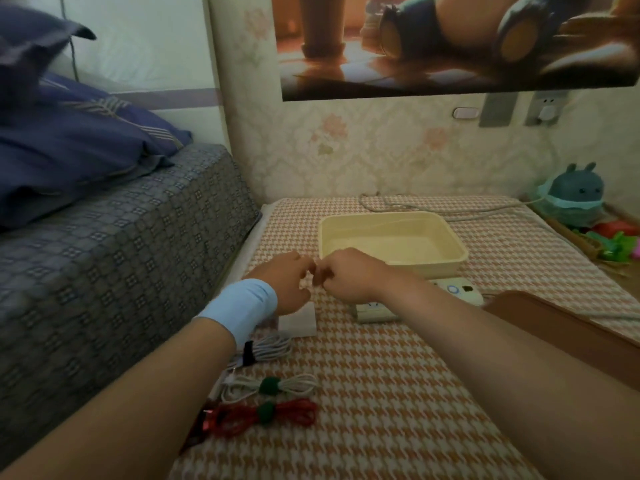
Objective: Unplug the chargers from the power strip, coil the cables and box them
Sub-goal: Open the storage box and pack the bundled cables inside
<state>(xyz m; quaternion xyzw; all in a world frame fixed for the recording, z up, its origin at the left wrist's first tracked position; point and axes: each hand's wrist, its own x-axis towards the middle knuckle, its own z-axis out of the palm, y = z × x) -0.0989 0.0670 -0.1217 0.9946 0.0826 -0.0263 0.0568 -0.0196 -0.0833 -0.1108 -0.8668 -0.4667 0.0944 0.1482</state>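
- Three tied coils are lying at the desk's near left: black-tied white cable, green-tied white cable, red cable.
- White charger is sitting just beyond them.
- Power strip is lying beside the cream box.
- Left hand and right hand are meeting fingertip to fingertip, fingers curled; any grasp cannot be told.

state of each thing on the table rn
cream plastic box: empty, upright
white cable with black strap: coiled, outside box
white cable with green tie: coiled, outside box
red cable with green tie: coiled, outside box
white charger block: lying unplugged
white power strip: partly hidden
left hand, right hand: fingers curled, tips meeting; grip unclear
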